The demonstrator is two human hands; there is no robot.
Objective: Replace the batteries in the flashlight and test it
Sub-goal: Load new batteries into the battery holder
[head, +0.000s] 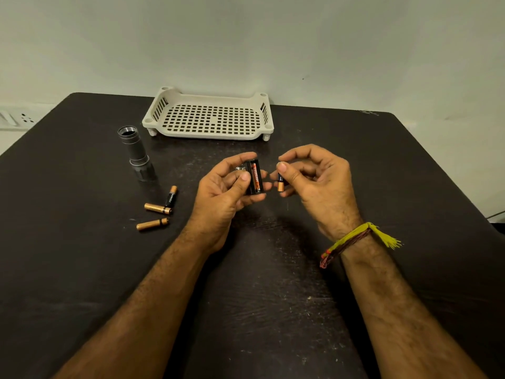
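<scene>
**Battery swap in progress: holder in L hand, one cell in R hand**

Head view:
- L hand (229,187): fingers and thumb curled round a black battery holder (254,177), held roughly upright above the table (273,296). One red/orange cell (255,176) sits in the slot facing the camera; its label is not readable.
- R hand (314,181): thumb and forefinger pinch a black-and-copper AAA battery (280,182), copper end down, just beside the holder's right side but apart from it. Other fingers loosely curled, holding nothing.
- R wrist carries a yellow thread band (360,236) w/ a reddish cord.
- Flashlight body (135,151): grey, stands on its head end, left of the hands, threaded tail end open and facing up. Well apart from both hands.
- Three loose copper/black batteries (158,209) lie on the table between flashlight and L forearm: one Duracell-marked, angled; two more nearly horizontal below it.
- A small metallic part shows behind the L hand's fingers; cannot tell what it is.
- White perforated plastic tray (209,132) at the table's far edge, against the wall.
- Wall socket plate (16,119) far left.
</scene>
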